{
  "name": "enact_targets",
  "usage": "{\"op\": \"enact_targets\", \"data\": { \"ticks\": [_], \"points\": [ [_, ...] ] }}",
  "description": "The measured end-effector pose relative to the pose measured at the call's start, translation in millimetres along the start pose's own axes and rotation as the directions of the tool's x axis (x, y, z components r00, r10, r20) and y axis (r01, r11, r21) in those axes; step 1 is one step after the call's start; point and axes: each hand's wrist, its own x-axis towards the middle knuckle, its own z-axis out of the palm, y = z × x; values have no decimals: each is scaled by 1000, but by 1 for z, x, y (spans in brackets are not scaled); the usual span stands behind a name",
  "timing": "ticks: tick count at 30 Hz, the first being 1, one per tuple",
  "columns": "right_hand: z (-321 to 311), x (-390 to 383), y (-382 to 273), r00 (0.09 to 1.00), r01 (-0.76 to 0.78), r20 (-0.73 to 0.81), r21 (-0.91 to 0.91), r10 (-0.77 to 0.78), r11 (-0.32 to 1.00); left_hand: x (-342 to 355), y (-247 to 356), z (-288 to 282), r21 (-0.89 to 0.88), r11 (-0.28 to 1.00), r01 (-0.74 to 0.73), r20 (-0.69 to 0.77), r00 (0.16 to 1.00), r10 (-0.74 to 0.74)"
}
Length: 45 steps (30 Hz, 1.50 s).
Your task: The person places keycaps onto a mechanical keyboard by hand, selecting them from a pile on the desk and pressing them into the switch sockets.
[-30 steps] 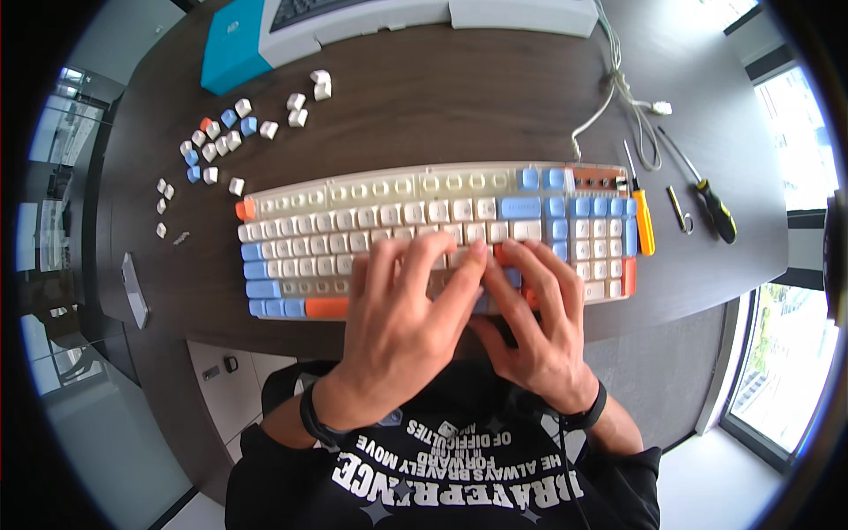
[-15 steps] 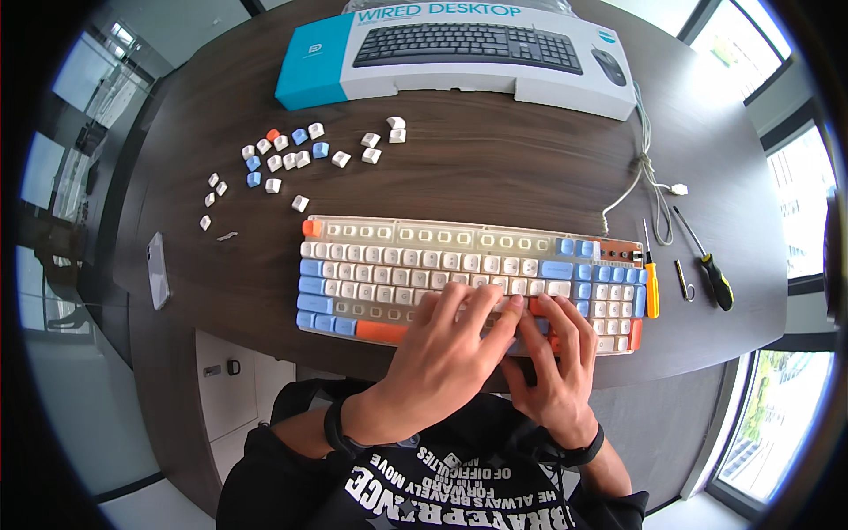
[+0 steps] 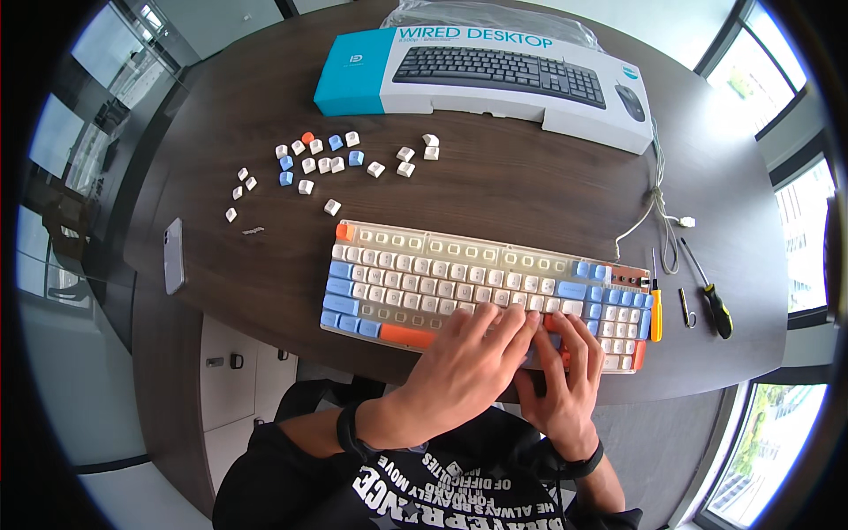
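Keyboard [image 3: 464, 291]: flat on the counter [image 3: 530, 181], under and just ahead of both grips.
Keyboard's long axis: left to right across the person, the right end slightly nearer the body; more of its length lies left of the left grip than right of the right one.
Far uncapped row [image 3: 477, 252]: ahead of both grips, apart from the fingertips, parallel to the long axis.
Near uncapped row [image 3: 397, 312]: just left of the left grip, running rightward until that hand covers it; the left hand is nearer.
Left hand [image 3: 464, 375]: fingers bunched, reaching forward and right over the keys; the thumb is hidden, so I cannot tell whether its grip is together or apart.
Right hand [image 3: 565, 393]: fingers pointing ahead, the index tip just beside the left one; whether its grip is clamped on a small cap I cannot tell.
Yellow-handled screwdriver [image 3: 656, 315]: right of the right grip, just beside the keyboard's end.
Orange long key [image 3: 406, 335]: left of the left grip, its right part covered by that hand.
Loose keycaps [image 3: 324, 165]: ahead and left of both grips, well apart; the left hand is nearer.
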Motion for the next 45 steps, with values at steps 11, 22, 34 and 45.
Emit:
{"op": "enact_targets", "data": {
  "ticks": [11, 22, 34, 45],
  "points": [
    [1, 1, 0, 1000, 15, -12, -6, -15, 1000, 0, -1, 0, 42, 999, -19, 4, 1000, 19],
    [2, 0, 2, 1000, 30, 7, -17, -30, 999, -4, 0, 6, 34, 999, 14, 18, 1000, -15],
    [4, -1, 0, 1000, 22, 19, -25, -21, 999, -7, -5, 9, -44, 999, 13, -31, 999, -14],
    [1, 0, -1, 999, 35, 3, -17, -35, 999, -6, -15, -2, -88, 995, -41, -39, 999, 38]
  ]
}}
